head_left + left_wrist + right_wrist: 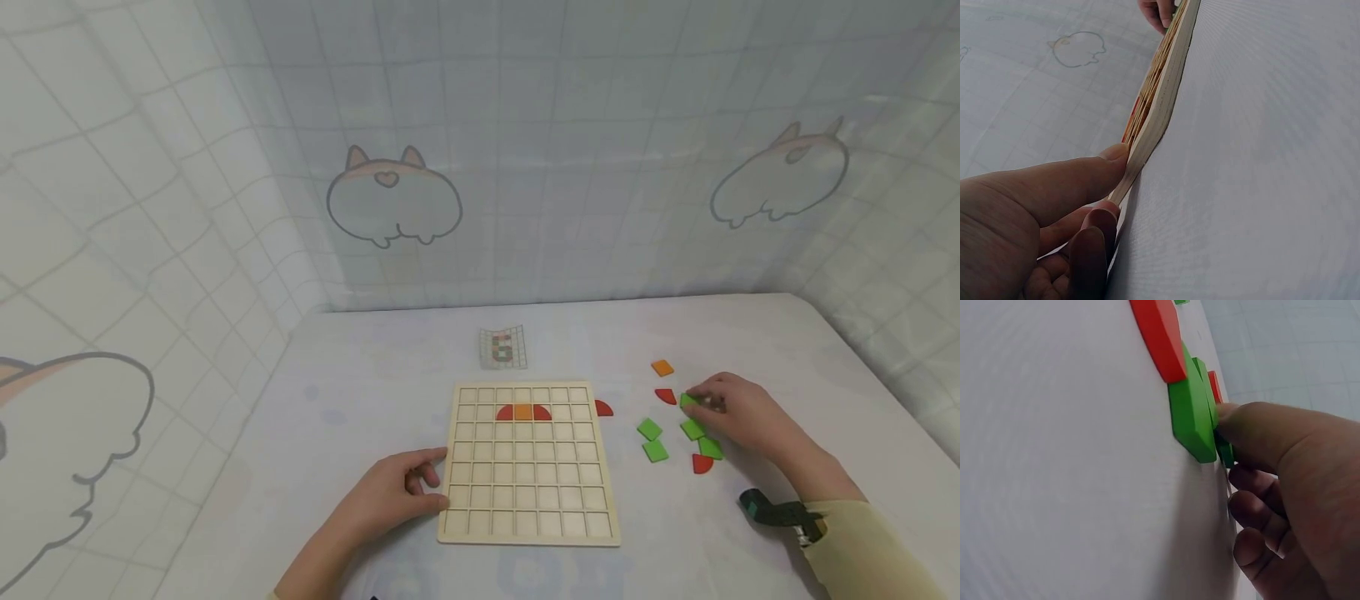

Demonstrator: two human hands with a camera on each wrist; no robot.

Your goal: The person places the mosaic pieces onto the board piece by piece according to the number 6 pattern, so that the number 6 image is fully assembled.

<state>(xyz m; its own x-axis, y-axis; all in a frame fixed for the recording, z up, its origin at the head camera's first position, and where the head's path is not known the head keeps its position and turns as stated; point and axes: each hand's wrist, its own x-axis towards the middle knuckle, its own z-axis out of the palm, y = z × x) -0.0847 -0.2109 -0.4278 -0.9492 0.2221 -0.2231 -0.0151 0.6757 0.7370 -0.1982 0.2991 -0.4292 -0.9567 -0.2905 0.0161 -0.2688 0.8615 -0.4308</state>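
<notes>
Sheeting, pale and grid-lined with cartoon animal outlines (585, 208), stands behind a white-covered table (360, 358), where a square pale wooden board divided into shallow cells (442, 525) lies flat. The left hand (390, 490) touches the board's left edge with thumb and forefinger spread apart; whether they also pinch it I cannot tell. The right hand (742, 412) is well to the board's right, its grip narrow, thumb and forefinger holding a green square tile (687, 401) between them. A small printed card with a coloured grid pattern (502, 347) lies past the board's far edge.

From that grip, the board is directly leftward, and the right hand is much the nearer one to the tile. The tile is square, so no long axis stands out. Bare table separates it from the board, though a loose red quarter-round tile (603, 408) sits at the board's right edge, level with the second row, where an orange square tile (522, 412) fills the middle cell between two red quarter-round pieces (542, 412). Nearer the person, the right-hand cells have open room
</notes>
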